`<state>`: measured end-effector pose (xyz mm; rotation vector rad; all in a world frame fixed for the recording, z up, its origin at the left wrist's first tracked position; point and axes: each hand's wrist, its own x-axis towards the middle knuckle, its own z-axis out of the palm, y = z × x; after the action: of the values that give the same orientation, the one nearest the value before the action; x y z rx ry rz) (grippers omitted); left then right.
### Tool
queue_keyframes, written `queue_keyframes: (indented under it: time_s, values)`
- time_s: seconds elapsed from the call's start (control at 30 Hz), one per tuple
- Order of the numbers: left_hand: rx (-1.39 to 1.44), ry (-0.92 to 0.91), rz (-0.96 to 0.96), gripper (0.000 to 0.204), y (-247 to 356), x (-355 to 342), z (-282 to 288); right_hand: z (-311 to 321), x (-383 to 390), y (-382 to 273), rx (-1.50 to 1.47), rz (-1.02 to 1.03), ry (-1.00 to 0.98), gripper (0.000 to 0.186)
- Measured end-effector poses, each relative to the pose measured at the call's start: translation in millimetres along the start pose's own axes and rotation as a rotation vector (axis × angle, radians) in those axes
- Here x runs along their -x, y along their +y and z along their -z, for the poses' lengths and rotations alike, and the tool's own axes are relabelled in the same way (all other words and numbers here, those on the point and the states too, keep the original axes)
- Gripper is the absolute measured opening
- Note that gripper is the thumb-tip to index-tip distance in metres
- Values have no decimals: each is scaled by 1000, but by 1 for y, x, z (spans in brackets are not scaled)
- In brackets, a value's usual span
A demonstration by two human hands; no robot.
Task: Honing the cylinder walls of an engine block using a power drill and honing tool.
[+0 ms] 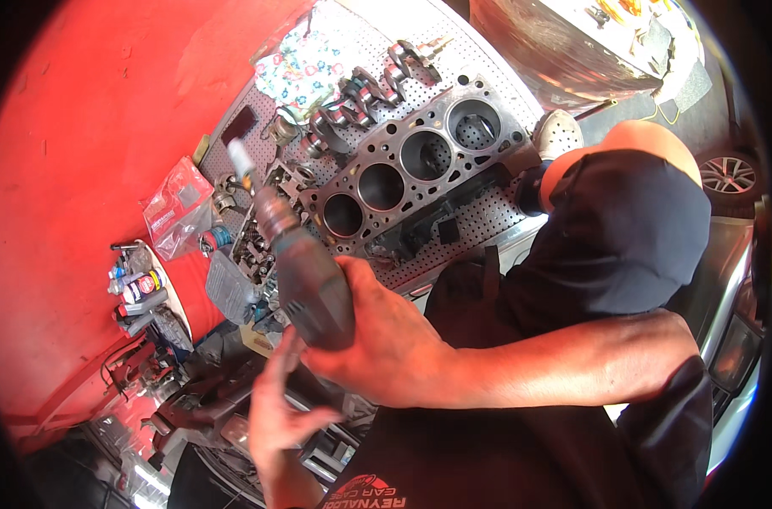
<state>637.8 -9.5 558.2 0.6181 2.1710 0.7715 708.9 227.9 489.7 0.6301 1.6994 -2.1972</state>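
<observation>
My right hand (381, 339) is wrapped round a dark power drill (309, 284), my forearm reaching in from the right. The drill points up and away to the left, with a pale, blurred cylindrical attachment (241, 159) at its tip. Beside the drill's rear end, my left hand (280, 411) is raised with its fingers apart; its fingertips come close to the drill, and contact is unclear. Beyond the drill, an engine block (394, 144) with several round cylinder bores lies on a perforated metal bench (496, 216). A crankshaft (364, 93) rests behind it.
Someone in dark clothing and an orange cap (649, 140) is close at the right. A flowered cloth (305, 72) and a phone (239, 124) lie at the bench's far left. Spray cans (144, 286), a plastic bag (180, 206) and metal parts stand farther left.
</observation>
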Motion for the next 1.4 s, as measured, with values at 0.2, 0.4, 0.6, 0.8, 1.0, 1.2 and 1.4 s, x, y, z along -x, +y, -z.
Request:
queue_keyframes:
  time_s: [0.2, 0.4, 0.6, 0.8, 1.0, 1.2, 1.4]
  values:
    - [-250, 385, 178, 86, -22, 28, -49, -40, -1, -32, -41, -45, -55, 104]
    - [81, 787, 18, 66, -32, 38, -38, -44, 3, -19, -36, 310, -66, 96]
    - [690, 394, 33, 73, -9, 38, 7, -57, -48, 27, 521, 1334, 447, 69]
    - [547, 197, 286, 65, 18, 16, 28, -54, -85, 34, 422, 1333, 489, 47]
    - [273, 108, 365, 34, 45, -35, 35, -31, -101, 44, 370, 1260, 655, 48]
    - [193, 16, 439, 22, 50, -71, 35, -19, -119, 61, 338, 1147, 585, 73]
    - [90, 17, 439, 15, 56, -85, 38, -15, -129, 62, 320, 1136, 589, 85]
